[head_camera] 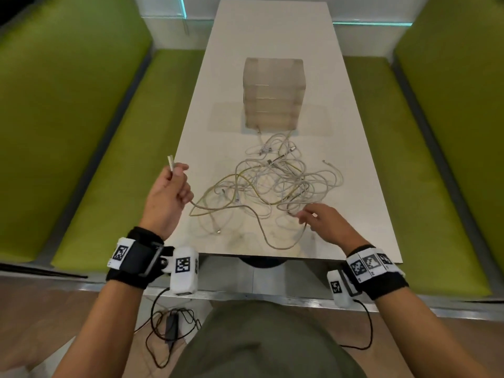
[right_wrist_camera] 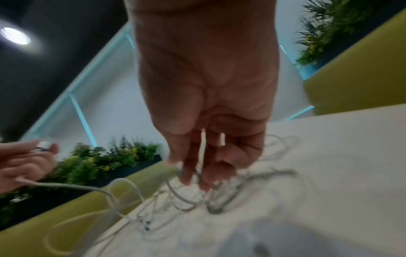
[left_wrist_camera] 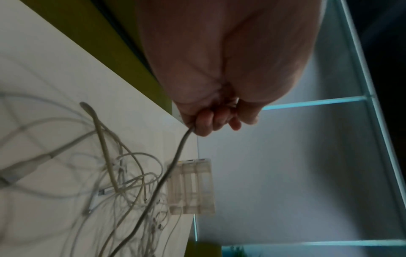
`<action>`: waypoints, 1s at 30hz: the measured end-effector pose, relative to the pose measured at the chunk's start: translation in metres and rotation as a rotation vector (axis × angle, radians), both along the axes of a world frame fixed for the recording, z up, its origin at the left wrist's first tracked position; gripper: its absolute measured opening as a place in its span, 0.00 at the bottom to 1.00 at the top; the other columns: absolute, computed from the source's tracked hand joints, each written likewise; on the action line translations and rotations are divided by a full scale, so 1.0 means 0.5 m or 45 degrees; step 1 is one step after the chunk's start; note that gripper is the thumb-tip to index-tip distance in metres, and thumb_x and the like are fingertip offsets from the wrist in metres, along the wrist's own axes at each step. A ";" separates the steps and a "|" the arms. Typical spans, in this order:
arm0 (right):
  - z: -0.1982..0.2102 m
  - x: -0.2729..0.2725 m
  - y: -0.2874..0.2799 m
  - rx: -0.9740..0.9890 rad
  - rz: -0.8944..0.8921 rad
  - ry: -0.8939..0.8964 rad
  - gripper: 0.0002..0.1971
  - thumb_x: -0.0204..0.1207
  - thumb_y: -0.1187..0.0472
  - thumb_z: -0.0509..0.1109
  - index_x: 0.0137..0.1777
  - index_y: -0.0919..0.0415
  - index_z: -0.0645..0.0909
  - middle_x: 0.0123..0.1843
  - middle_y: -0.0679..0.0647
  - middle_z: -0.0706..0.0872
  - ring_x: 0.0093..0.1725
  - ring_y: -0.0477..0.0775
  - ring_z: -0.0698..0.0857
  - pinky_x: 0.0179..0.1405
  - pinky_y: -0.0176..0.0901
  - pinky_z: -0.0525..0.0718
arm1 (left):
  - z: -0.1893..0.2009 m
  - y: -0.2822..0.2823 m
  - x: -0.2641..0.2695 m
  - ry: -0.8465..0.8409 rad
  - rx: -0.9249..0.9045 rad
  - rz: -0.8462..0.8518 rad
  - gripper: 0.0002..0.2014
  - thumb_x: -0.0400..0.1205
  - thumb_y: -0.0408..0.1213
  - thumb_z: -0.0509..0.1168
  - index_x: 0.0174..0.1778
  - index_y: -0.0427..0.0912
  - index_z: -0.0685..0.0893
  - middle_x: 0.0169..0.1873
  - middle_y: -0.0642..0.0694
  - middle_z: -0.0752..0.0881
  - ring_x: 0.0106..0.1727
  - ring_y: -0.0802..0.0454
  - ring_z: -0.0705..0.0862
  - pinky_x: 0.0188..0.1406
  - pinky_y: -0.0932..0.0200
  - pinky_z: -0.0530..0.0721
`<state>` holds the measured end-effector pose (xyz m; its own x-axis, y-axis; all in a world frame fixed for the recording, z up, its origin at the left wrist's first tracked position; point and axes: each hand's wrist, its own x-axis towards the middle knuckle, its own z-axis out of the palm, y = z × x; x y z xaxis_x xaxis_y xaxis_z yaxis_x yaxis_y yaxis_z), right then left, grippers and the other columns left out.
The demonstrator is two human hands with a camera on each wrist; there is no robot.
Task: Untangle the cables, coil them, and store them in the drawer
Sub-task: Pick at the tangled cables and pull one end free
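A tangle of white and yellowish cables point(head_camera: 272, 181) lies on the white table point(head_camera: 272, 31), in front of a clear plastic drawer unit point(head_camera: 274, 94) whose drawers look shut. My left hand point(head_camera: 177, 173) is raised over the table's left edge. It grips one pale cable point(left_wrist_camera: 175, 156) near its end, and the connector point(head_camera: 170, 162) sticks up above the fist. My right hand point(head_camera: 305, 216) is low at the near right of the tangle. Its fingertips point(right_wrist_camera: 204, 182) pinch a strand point(head_camera: 286, 245) that loops toward the table's front edge.
Green upholstered benches point(head_camera: 95, 159) point(head_camera: 414, 165) run along both sides of the table. A black adapter with its lead point(head_camera: 171, 326) lies on the wooden floor by my legs. Planters with green plants point(right_wrist_camera: 110, 156) stand behind the left bench.
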<state>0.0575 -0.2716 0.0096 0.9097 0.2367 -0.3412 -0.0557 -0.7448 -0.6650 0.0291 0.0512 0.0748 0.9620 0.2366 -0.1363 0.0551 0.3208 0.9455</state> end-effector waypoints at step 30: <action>0.083 -0.043 0.174 0.875 -0.316 -0.181 0.07 0.78 0.64 0.70 0.46 0.69 0.77 0.33 0.58 0.88 0.27 0.49 0.84 0.30 0.36 0.82 | -0.050 -0.202 -0.033 0.022 0.355 -0.475 0.12 0.88 0.34 0.53 0.51 0.36 0.82 0.40 0.44 0.85 0.43 0.51 0.85 0.53 0.51 0.87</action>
<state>0.0359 -0.1844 0.0510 0.9886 0.1360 -0.0653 -0.0469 -0.1348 -0.9898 0.0124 -0.0500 0.0496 0.9865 -0.0952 -0.1332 0.1348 0.0099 0.9908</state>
